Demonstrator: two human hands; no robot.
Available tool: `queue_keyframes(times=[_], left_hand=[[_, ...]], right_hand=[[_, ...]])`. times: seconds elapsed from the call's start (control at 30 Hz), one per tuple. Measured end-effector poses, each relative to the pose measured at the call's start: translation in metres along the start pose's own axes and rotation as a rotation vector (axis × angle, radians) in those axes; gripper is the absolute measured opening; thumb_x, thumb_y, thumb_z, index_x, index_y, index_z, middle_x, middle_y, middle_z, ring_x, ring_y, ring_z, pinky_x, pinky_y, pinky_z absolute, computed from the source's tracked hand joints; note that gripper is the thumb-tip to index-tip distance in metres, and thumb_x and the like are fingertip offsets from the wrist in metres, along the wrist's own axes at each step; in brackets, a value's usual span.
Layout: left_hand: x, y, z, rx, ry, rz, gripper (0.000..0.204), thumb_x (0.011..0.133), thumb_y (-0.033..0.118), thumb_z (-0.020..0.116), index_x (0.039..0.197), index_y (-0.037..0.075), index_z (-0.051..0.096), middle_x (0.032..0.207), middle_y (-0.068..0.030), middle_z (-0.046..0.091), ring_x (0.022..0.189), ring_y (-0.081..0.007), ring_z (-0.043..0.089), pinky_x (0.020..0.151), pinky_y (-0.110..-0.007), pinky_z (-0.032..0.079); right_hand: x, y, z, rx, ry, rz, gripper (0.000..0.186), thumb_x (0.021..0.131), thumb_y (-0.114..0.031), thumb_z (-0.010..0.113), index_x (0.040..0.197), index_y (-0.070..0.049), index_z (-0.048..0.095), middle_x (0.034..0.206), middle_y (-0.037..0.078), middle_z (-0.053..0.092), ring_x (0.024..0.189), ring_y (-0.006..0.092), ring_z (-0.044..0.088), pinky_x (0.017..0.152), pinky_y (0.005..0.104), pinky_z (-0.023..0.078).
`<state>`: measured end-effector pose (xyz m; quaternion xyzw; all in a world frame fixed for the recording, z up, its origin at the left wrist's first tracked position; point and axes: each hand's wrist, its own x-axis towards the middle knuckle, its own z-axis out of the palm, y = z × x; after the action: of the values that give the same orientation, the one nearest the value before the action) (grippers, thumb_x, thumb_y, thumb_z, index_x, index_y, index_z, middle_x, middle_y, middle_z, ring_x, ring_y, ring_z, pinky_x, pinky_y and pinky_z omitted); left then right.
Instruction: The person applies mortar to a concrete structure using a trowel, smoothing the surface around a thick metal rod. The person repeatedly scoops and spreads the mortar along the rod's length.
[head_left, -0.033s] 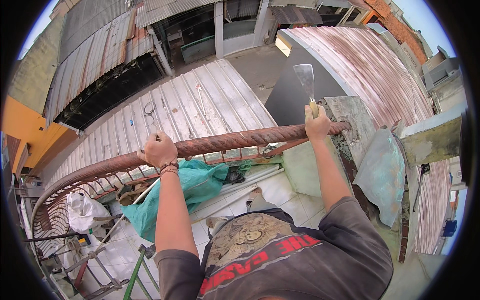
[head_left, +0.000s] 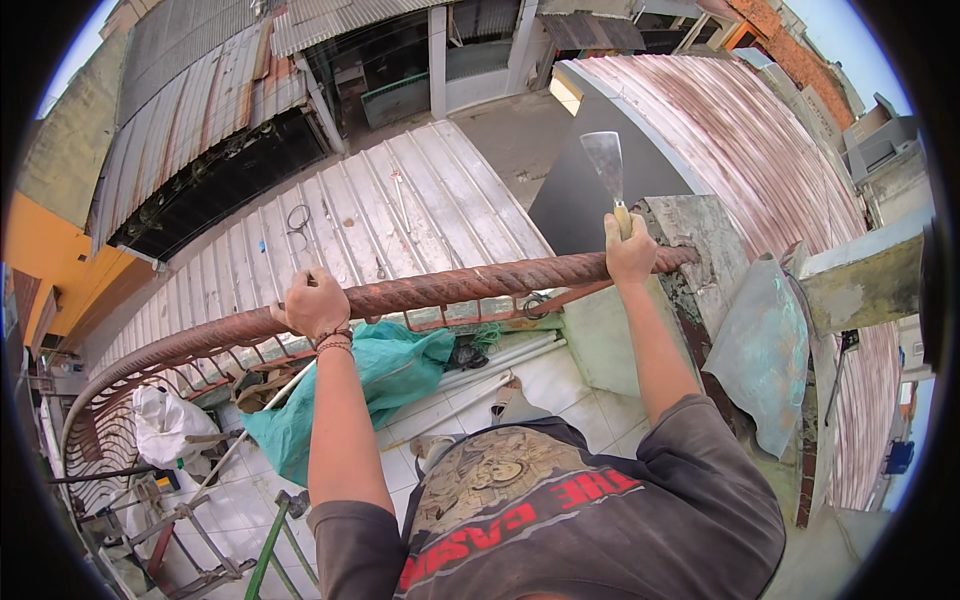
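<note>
A thick, rust-brown twisted metal railing (head_left: 460, 288) curves across in front of me. My left hand (head_left: 316, 305) is closed over its top on the left, the fingertips hidden on the far side; a dark bracelet circles that wrist. Near the railing's right end, my right hand (head_left: 631, 255) is closed around the pale handle of a putty knife (head_left: 604, 165). The blade points up and away, above the railing and apart from it. That hand also lies against the railing.
Below the railing lie a teal tarp (head_left: 400, 350), a white sack (head_left: 170, 425) and pale pipes (head_left: 515, 358) on white floor tiles. A green metal frame (head_left: 270, 545) stands lower left. Right, a translucent sheet (head_left: 765, 355) hangs by a concrete post (head_left: 700, 225). Beyond lies a corrugated roof (head_left: 400, 190).
Both hands sit very slightly farther left in the picture. The putty knife's blade has shifted a little left and down. Both grips stay the same.
</note>
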<state>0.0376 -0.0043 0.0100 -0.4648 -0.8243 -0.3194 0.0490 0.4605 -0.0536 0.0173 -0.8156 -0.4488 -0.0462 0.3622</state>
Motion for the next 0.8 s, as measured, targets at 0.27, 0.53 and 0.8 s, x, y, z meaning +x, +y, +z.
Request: queue_keyframes(times=[0.27,0.53,0.8], left_hand=[[0.01,-0.01,0.006,0.055,0.011,0.007,0.035,0.089,0.035,0.055,0.083,0.006,0.075,0.082,-0.0164,0.071,0.081,-0.0311,0.065,0.109,-0.045,0.03],[0.008,-0.011,0.012,0.026,0.023,0.015,0.037,0.09,0.037,0.054,0.084,0.007,0.074,0.079,-0.014,0.07,0.078,-0.0316,0.064,0.107,-0.045,0.032],[0.009,-0.019,0.017,-0.005,0.064,0.009,0.035,0.091,0.037,0.055,0.089,0.008,0.075,0.08,-0.0112,0.071,0.082,-0.0284,0.063,0.108,-0.042,0.032]], right_hand=[[0.004,-0.001,0.002,0.041,-0.012,-0.058,0.031,0.083,-0.037,0.069,0.091,-0.007,0.065,0.074,0.016,0.067,0.072,0.0389,0.066,0.066,0.0492,0.05],[0.007,0.0,0.003,0.042,-0.032,-0.047,0.031,0.084,-0.036,0.067,0.089,-0.006,0.062,0.075,0.017,0.067,0.071,0.0402,0.065,0.065,0.0499,0.049],[0.007,0.001,0.004,0.039,-0.024,-0.08,0.032,0.085,-0.036,0.066,0.087,-0.005,0.061,0.076,0.018,0.066,0.072,0.0403,0.064,0.069,0.0502,0.048]])
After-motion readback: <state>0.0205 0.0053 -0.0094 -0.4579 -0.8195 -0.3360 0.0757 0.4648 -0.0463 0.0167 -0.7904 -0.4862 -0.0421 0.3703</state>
